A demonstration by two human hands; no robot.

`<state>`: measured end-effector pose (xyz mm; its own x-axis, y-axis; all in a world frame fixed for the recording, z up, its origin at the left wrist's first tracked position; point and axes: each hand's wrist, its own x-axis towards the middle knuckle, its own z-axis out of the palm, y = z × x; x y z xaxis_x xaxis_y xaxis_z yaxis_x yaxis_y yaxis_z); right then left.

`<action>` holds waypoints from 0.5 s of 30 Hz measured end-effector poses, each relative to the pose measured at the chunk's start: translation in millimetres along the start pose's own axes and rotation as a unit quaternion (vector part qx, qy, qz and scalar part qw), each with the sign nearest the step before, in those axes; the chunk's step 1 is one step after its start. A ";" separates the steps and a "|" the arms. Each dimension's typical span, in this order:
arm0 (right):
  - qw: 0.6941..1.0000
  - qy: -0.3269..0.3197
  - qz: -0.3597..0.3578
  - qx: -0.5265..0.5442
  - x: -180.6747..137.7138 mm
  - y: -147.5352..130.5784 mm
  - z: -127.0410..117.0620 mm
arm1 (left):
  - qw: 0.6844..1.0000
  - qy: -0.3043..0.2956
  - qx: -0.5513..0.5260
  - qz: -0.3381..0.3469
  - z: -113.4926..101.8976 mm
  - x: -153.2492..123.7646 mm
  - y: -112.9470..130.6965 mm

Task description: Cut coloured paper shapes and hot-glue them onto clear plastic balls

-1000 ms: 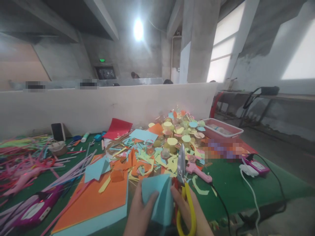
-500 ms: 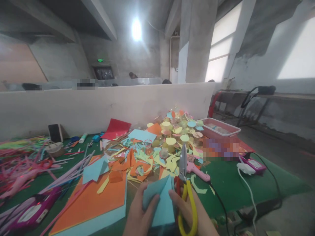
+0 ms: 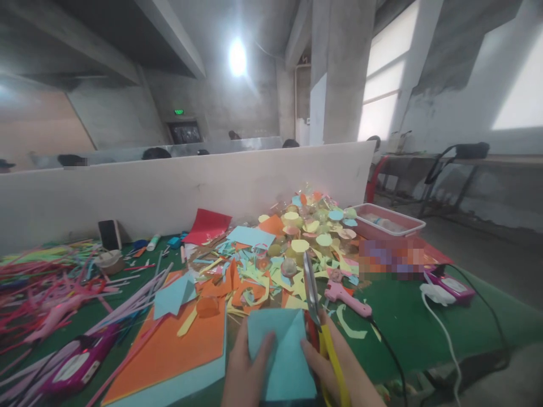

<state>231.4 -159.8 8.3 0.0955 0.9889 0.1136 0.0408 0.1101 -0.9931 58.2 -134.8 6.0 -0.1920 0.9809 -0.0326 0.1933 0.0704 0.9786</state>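
The folded light-blue paper (image 3: 282, 353) is held over the near edge of the table (image 3: 403, 330), with your left hand (image 3: 246, 376) pinching its left side. It looks thin, light and floppy, so hold it close to the fold and keep it taut. Your right hand (image 3: 343, 381) is closed around the yellow-handled scissors (image 3: 313, 297), whose blades are just beside the paper's right edge. An orange sheet (image 3: 178, 345) lies to the left.

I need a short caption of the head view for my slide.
Left hand holds blue paper, right hand holds scissors beside it, over a green table strewn with paper scraps.
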 end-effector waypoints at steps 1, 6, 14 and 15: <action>1.000 -0.002 -0.001 -0.001 0.3 0.6 0.0 | 1.000 -0.015 0.001 -0.005 -1.4 0.9 2.0; 0.999 -0.024 0.031 0.037 0.3 7.3 6.4 | 1.000 0.022 0.010 -0.005 -14.6 5.4 15.9; 0.996 -0.043 0.071 0.036 -1.4 -3.4 8.9 | 0.939 0.323 0.110 0.044 -118.4 38.4 23.2; 0.996 -0.046 0.071 0.029 -0.2 -5.6 7.5 | 0.924 0.353 0.142 0.047 -132.5 47.3 22.0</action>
<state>223.7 -159.9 13.6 0.0045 0.9996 -0.0288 -0.0253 -0.0286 -0.9993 -74.2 -110.9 52.9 -0.7216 0.6293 0.2885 0.4666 0.1342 0.8742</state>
